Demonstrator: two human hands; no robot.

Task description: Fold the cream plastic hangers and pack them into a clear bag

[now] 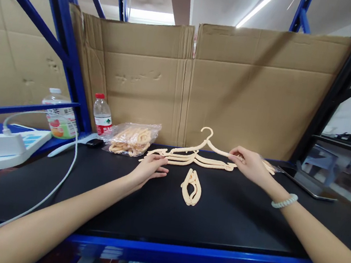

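An unfolded cream plastic clothes hanger [206,143] lies hook-up at the back of the black tabletop, over several more opened hangers [212,164] stacked flat. My right hand [247,162] pinches the right arm of the top hanger between thumb and fingers. At the left end of the stack is my left hand [150,169], fingers stretched and apart, the fingertips at or just in front of the hanger ends; whether they touch is hard to see. A folded hanger [191,188] rests alone between my hands, nearer to me.
A clear bag of folded hangers [133,138] lies at the back left, beside a red-capped water bottle [102,114]. A larger bottle [60,113] and a power strip [10,147] with a white cable stand farther left. Cardboard [249,94] walls the back. Partly behind my right hand is another bag.
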